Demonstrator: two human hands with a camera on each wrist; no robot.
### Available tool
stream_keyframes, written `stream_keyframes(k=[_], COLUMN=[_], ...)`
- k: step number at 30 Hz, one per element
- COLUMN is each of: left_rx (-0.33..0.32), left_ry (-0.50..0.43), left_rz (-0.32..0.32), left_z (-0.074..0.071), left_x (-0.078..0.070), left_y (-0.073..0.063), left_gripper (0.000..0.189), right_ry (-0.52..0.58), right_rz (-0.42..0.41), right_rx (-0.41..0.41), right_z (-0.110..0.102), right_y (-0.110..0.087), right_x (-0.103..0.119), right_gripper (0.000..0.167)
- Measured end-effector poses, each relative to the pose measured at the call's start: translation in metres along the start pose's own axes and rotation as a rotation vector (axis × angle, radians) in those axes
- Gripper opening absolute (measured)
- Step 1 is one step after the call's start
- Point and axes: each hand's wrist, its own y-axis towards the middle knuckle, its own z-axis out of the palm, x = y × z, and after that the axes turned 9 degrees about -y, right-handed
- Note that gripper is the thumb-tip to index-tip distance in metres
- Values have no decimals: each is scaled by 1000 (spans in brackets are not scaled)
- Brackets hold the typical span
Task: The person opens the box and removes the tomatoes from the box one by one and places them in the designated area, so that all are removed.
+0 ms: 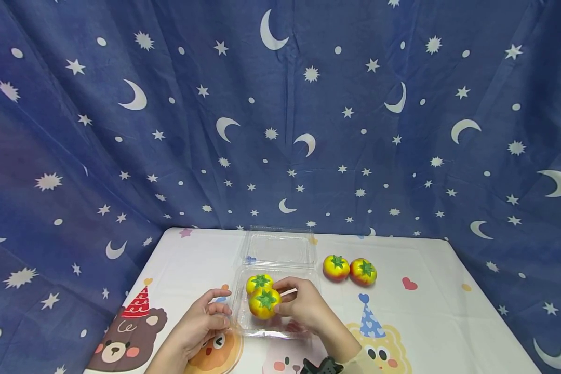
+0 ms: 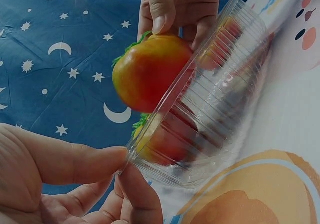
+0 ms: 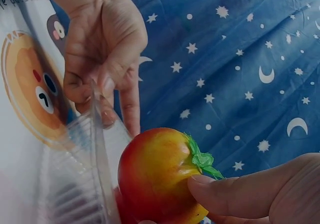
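A clear plastic clamshell box (image 1: 290,332) sits on the table, its lid (image 1: 280,246) folded back behind it. My left hand (image 1: 204,319) pinches the left rim of the box between thumb and index finger, best seen in the left wrist view. With thumb and fingers, my right hand (image 1: 306,306) grips a yellow-red toy persimmon (image 3: 157,171) with a green leafy top, over the box's open base. Another persimmon (image 1: 258,282) rests inside the box, towards its back left, partly hidden by the held one in the head view.
To the right of the box, two more persimmons (image 1: 336,268) lie side by side on the white cartoon-print tablecloth (image 1: 439,311). A dark blue curtain (image 1: 280,171) with moons and stars hangs behind the table's back edge.
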Motion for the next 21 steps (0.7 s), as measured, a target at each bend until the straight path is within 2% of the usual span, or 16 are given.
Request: stream_keyframes(k=[10,21], left_rx=[1,-10], left_ry=[-1,2], left_rz=[-10,-19], left_z=[-1,0], left_x=[2,0], left_y=[1,1], left_gripper=[84,84], right_ry=[38,33], right_rz=[8,21], right_rx=[-11,-69], right_z=[-12,-31], right_y=[-10,-17], right_x=[0,-4], right_gripper=[45,48])
